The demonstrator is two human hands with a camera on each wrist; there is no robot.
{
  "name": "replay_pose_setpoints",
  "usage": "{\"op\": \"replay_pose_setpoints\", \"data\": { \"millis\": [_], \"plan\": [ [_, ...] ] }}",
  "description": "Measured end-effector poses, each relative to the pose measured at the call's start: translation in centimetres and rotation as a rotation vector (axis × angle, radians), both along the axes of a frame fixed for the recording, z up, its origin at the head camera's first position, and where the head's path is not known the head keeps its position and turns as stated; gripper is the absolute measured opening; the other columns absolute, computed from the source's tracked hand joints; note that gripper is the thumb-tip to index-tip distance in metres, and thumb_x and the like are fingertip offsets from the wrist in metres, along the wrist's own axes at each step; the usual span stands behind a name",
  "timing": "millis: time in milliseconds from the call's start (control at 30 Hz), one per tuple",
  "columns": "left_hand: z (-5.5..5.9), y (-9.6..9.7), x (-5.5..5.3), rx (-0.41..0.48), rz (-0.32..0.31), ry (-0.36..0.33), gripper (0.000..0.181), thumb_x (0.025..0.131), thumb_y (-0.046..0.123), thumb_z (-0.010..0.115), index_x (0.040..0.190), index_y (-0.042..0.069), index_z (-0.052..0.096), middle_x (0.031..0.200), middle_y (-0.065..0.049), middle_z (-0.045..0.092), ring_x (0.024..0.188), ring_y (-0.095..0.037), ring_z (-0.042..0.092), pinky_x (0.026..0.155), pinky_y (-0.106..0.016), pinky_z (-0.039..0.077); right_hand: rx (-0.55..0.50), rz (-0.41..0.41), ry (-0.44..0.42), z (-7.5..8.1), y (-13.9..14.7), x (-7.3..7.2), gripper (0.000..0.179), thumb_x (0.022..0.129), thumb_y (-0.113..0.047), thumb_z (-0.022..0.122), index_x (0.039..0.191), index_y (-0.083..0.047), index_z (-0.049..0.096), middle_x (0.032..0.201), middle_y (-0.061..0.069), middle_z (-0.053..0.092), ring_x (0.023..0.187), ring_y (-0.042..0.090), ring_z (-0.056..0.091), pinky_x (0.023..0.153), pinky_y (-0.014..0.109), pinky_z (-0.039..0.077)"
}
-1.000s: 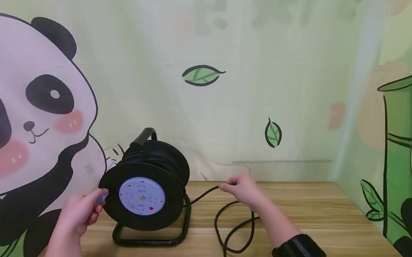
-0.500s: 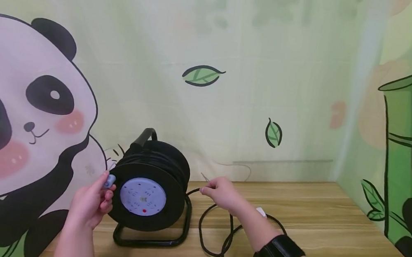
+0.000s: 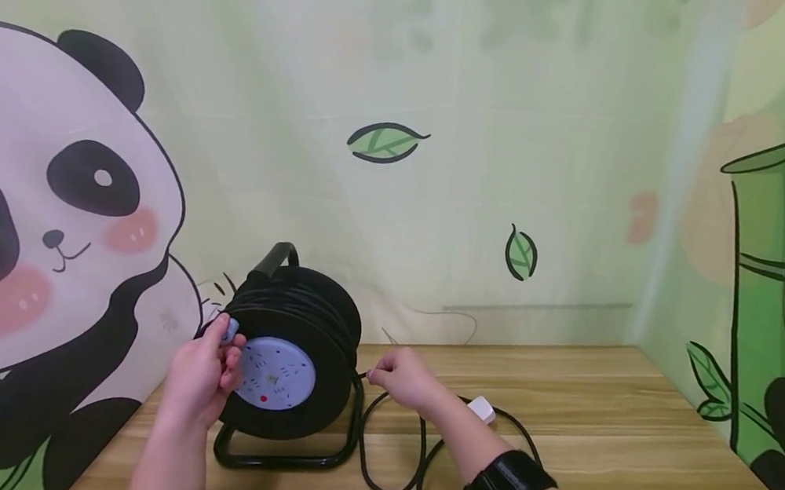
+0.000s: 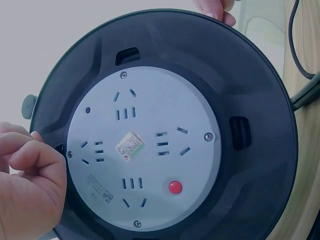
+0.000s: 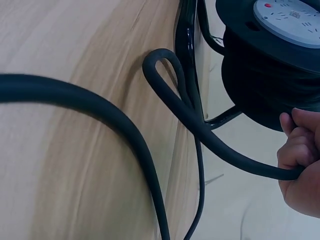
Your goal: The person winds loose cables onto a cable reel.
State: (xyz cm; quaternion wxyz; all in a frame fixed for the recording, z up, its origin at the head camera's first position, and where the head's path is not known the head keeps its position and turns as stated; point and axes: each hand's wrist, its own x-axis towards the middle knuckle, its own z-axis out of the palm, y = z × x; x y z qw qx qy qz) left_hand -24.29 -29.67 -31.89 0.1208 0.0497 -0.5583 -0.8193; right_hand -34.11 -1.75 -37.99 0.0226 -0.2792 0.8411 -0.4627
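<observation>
A black cable reel (image 3: 332,385) stands on the table, with a round pale socket panel (image 4: 145,150) and red button (image 4: 175,187) on its face. My left hand (image 3: 198,376) grips a small blue knob (image 3: 231,330) at the left rim of the reel; in the left wrist view the fingers hide that knob. Close to the reel's right side, my right hand (image 3: 408,381) pinches the black cable (image 5: 240,162). Coiled turns of cable fill the drum (image 5: 270,75). Beyond the hand, slack cable lies in loops on the table.
A white plug (image 3: 481,410) lies behind my right forearm, by the loose cable. The reel rests on a black tubular stand (image 3: 286,465) on the wooden table (image 3: 592,454). A printed panda cloth (image 3: 437,226) hangs behind the table's back edge.
My left hand has carried the knob up and to the right as the reel face turned. The right hand has moved left toward the reel with the cable, and the white plug has come into view.
</observation>
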Motion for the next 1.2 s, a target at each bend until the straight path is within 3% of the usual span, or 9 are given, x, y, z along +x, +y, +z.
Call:
{"op": "replay_pose_setpoints", "data": {
  "millis": [233,433,633,800,1000,1200],
  "plan": [
    [-0.1,0.0,-0.1,0.018,0.009,0.018,0.042,0.096,0.045,0.054,0.089,0.004,0.059,0.065,0.002,0.054,0.044,-0.008,0.038,0.039,-0.019,0.032,0.029,-0.006,0.016,0.2,0.2,-0.1,0.025,0.093,-0.016,0.061,0.070,-0.012,0.067,0.064,-0.005,0.049,0.052,0.011,0.036,0.048,0.027,0.032],
    [-0.3,0.2,-0.2,0.055,0.015,0.014,0.039,0.095,0.044,0.056,0.081,0.007,0.058,0.063,0.002,0.052,0.043,-0.008,0.038,0.039,-0.019,0.031,0.046,-0.045,-0.054,0.6,1.3,0.3,0.026,0.093,-0.024,0.062,0.072,-0.010,0.067,0.051,-0.009,0.038,0.042,0.008,0.032,0.039,0.024,0.030],
    [-0.4,0.3,-0.4,0.074,0.026,0.020,0.041,0.096,0.044,0.054,0.076,0.008,0.058,0.061,0.003,0.051,0.040,-0.008,0.037,0.039,-0.020,0.030,0.114,-0.104,-0.085,1.9,3.9,0.8,0.040,0.091,-0.039,0.064,0.063,-0.012,0.057,0.049,-0.009,0.028,0.041,0.008,0.026,0.040,0.024,0.028],
    [-0.4,0.2,-0.5,0.077,0.028,0.044,0.042,0.096,0.043,0.054,0.075,0.008,0.059,0.060,0.003,0.051,0.038,-0.008,0.036,0.038,-0.020,0.030,0.147,-0.134,-0.089,2.9,7.0,0.7,0.045,0.090,-0.041,0.064,0.058,-0.015,0.045,0.050,-0.008,0.025,0.041,0.009,0.022,0.038,0.024,0.023],
    [-0.3,0.2,-0.3,0.086,0.031,0.045,0.042,0.095,0.045,0.056,0.076,0.007,0.059,0.060,0.002,0.051,0.038,-0.008,0.036,0.039,-0.021,0.030,0.173,-0.165,-0.082,3.6,11.2,0.3,0.045,0.088,-0.037,0.068,0.057,-0.014,0.044,0.051,-0.006,0.030,0.043,0.010,0.024,0.041,0.025,0.023],
    [-0.3,0.1,-0.1,0.094,0.028,0.033,0.041,0.095,0.045,0.056,0.078,0.008,0.058,0.061,0.002,0.051,0.039,-0.009,0.037,0.040,-0.021,0.030,0.182,-0.199,-0.019,4.0,15.3,0.0,0.026,0.087,-0.033,0.070,0.077,-0.009,0.064,0.074,0.001,0.056,0.067,0.017,0.047,0.058,0.033,0.040]
  ]
}}
